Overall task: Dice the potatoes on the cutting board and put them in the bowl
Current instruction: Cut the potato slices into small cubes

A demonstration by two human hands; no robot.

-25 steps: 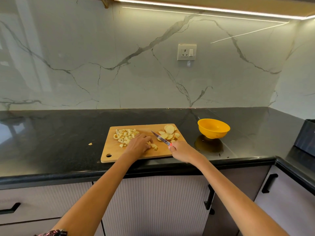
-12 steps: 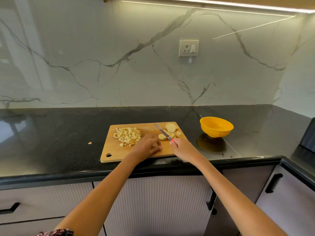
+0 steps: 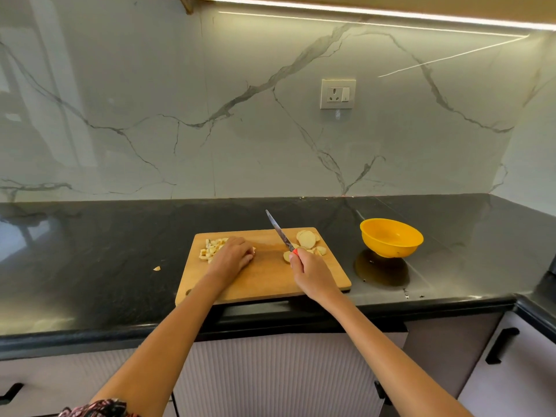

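Now my right hand (image 3: 311, 273), grasping the knife (image 3: 279, 230), has lifted its blade off the cutting board (image 3: 270, 278) while my left hand (image 3: 233, 257) pushes fresh dice toward the diced pile (image 3: 210, 249), so slices (image 3: 307, 239) remain and the bowl (image 3: 391, 237) waits.

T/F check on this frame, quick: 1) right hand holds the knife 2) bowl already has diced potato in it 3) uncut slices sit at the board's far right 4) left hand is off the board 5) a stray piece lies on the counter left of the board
1) The right hand holds the knife. True.
2) The yellow bowl has diced potato in it. False: no potato shows inside it.
3) Potato slices sit at the far right of the cutting board. True.
4) The left hand is off the board. False: it rests on the board, over the diced potato.
5) A stray piece lies on the counter left of the board. True.
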